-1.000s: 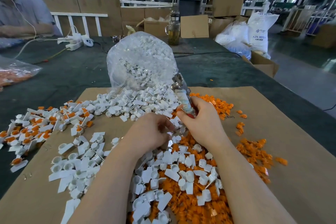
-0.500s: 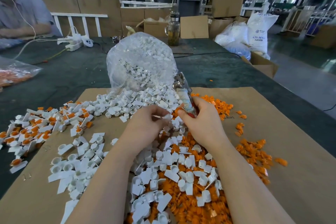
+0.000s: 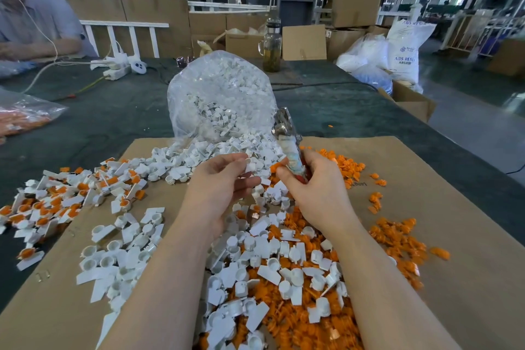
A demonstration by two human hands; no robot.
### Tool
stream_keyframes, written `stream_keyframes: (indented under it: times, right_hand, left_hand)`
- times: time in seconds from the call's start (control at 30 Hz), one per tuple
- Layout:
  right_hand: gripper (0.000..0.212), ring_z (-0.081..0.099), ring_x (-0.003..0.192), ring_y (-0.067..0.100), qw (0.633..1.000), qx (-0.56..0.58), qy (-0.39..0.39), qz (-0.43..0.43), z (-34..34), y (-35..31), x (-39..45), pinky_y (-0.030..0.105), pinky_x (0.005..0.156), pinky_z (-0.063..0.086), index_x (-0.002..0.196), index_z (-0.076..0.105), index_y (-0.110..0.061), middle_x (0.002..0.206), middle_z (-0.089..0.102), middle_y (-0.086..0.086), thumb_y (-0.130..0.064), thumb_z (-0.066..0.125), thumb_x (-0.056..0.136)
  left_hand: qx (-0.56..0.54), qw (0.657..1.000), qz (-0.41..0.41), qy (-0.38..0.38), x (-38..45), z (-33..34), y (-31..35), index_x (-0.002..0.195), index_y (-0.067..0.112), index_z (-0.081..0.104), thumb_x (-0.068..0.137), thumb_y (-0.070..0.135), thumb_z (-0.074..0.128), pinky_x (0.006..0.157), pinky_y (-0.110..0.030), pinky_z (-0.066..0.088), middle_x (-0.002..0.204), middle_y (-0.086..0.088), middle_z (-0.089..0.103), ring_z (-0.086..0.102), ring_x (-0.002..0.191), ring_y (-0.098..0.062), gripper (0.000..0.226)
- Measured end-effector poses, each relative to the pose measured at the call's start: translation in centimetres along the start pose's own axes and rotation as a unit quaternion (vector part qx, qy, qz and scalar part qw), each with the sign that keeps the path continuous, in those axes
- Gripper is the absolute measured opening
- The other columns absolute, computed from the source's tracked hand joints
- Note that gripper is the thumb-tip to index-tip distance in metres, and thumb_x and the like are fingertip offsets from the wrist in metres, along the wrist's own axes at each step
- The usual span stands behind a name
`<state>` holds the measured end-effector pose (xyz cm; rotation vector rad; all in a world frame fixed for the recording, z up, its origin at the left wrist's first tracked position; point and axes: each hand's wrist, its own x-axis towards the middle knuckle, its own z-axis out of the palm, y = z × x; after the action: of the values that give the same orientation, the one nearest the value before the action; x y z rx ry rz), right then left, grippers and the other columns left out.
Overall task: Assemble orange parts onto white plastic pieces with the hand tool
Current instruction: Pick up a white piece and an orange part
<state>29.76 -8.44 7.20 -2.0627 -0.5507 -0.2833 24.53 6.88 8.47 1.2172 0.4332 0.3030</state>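
Underneath, cardboard sheet [image 3: 426, 207] on dark green tbl [image 3: 113, 122].

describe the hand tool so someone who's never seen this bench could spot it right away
Start at the clear plastic bag of white pieces standing at the far edge of the brown cardboard sheet. Just right of the bag's base, the right hand grips the hand tool, which rises out of the fist. It is the only shiny metal thing among white and orange plastic.

Head view, down over cardboard [image 3: 426, 207]
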Motion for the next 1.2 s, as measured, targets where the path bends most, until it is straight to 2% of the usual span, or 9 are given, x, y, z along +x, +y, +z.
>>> stream_keyframes:
  times: [0.13,0.33,0.53,0.67,0.8,1.0,1.2]
  right_hand:
    - [0.016,0.057,0.073,-0.001,1.000,0.001,0.008,-0.003,0.0,0.0,0.0,0.010,0.056,0.042,0.099,0.064,-0.020,0.080,0.061,-0.013,-0.034,0.065,0.090]
    - [0.017,0.056,0.070,-0.008,1.000,0.013,0.022,-0.013,0.0,0.0,0.0,0.008,0.057,0.040,0.098,0.065,-0.018,0.074,0.059,-0.014,-0.032,0.067,0.090]
    - [0.017,0.061,0.075,0.001,0.999,0.025,0.029,-0.018,0.0,-0.1,-0.1,0.015,0.063,0.049,0.099,0.066,-0.017,0.082,0.065,-0.011,-0.031,0.067,0.089]
    - [0.015,0.061,0.072,0.002,0.999,0.024,0.037,-0.021,0.1,-0.1,-0.1,0.012,0.059,0.046,0.097,0.066,-0.017,0.079,0.064,-0.012,-0.030,0.068,0.089]
    - [0.015,0.056,0.065,0.001,0.998,0.028,0.049,-0.026,0.2,-0.1,-0.2,0.012,0.056,0.039,0.093,0.064,-0.019,0.072,0.060,-0.013,-0.032,0.069,0.088]
    - [0.014,0.057,0.066,0.008,0.997,0.036,0.053,-0.037,0.2,-0.2,-0.3,0.027,0.059,0.048,0.090,0.062,-0.018,0.073,0.062,-0.008,-0.030,0.070,0.088]
    - [0.014,0.056,0.064,0.004,0.996,0.017,0.059,-0.059,0.4,-0.2,-0.4,0.016,0.052,0.041,0.084,0.057,-0.027,0.067,0.056,-0.014,-0.027,0.070,0.088]
  left_hand:
    - [-0.010,1.000,0.001,-0.019,-0.2,0.1,0.0,0.100,0.006,0.067,0.091,0.005,0.067,0.060,-0.024,0.060,0.070,-0.003,0.075,0.076,0.074,-0.019,0.009]
    - [-0.004,0.999,0.003,-0.034,-0.5,0.1,0.0,0.105,0.001,0.065,0.080,-0.004,0.074,0.061,-0.022,0.058,0.079,-0.013,0.076,0.075,0.073,-0.019,0.026]
    - [0.012,0.999,-0.001,-0.038,-0.8,0.4,-0.1,0.093,0.000,0.067,0.079,0.000,0.077,0.060,-0.023,0.059,0.076,-0.014,0.076,0.075,0.070,-0.019,0.018]
    - [0.026,0.998,-0.003,-0.060,-0.9,0.5,-0.3,0.082,0.003,0.069,0.079,0.002,0.078,0.065,-0.026,0.060,0.077,-0.016,0.075,0.075,0.072,-0.019,0.010]
    - [0.024,0.998,0.000,-0.063,-1.0,0.6,-0.2,0.080,0.003,0.070,0.079,0.003,0.077,0.064,-0.026,0.060,0.078,-0.017,0.076,0.075,0.073,-0.020,0.007]
    - [0.010,0.998,-0.001,-0.069,-1.3,0.7,0.0,0.086,0.001,0.071,0.078,0.004,0.078,0.058,-0.021,0.056,0.079,-0.016,0.076,0.075,0.071,-0.018,0.011]
    - [0.008,0.997,0.006,-0.074,-1.5,0.8,0.1,0.086,0.001,0.071,0.077,0.003,0.079,0.059,-0.022,0.058,0.080,-0.016,0.076,0.075,0.071,-0.018,0.013]
